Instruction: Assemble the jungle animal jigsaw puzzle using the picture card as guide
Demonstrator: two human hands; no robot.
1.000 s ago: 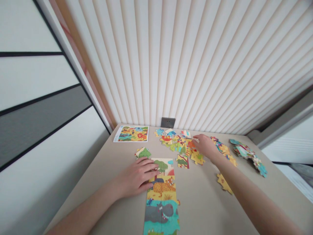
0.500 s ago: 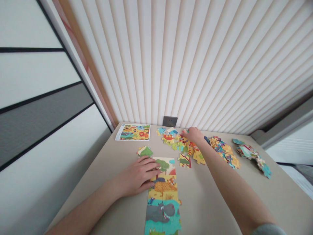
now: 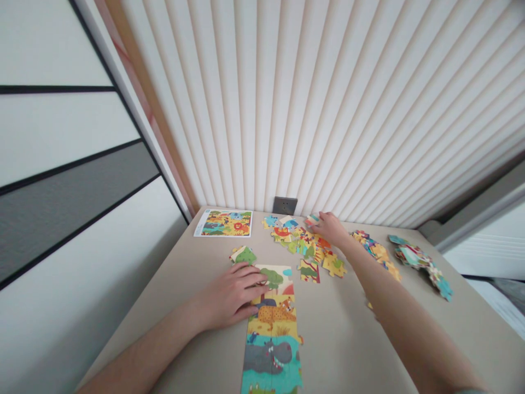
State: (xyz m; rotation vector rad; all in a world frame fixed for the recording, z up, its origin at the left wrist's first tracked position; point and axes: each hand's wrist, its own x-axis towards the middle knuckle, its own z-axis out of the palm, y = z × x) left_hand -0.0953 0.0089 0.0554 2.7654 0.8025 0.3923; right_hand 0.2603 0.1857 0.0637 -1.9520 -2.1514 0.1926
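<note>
While my left hand lies open and flat, its fingers spread over the left edge of the assembled jigsaw strip, my right hand stretches to the far end of the beige tabletop; its fingers curve down onto a small pale piece at the back of the loose heap, though I cannot tell whether they pinch it or only touch it; the strip runs toward me, showing a tree, a spotted big cat and a grey hippo, and its near end passes out of view; just left of its far end sits a green foliage piece, with the picture card behind it against the wall; two single pieces lie between the strip and the heap; a long pile and a teal-edged stack lie further right; my right forearm passes low over a yellow piece, nearly hiding it; if my left palm drags, the strip's seams could part; if I lift from the heap carelessly, interlocked neighbours could come up too; if my forearm sweeps sideways, it could knock that yellow piece or the pile out of place.
</note>
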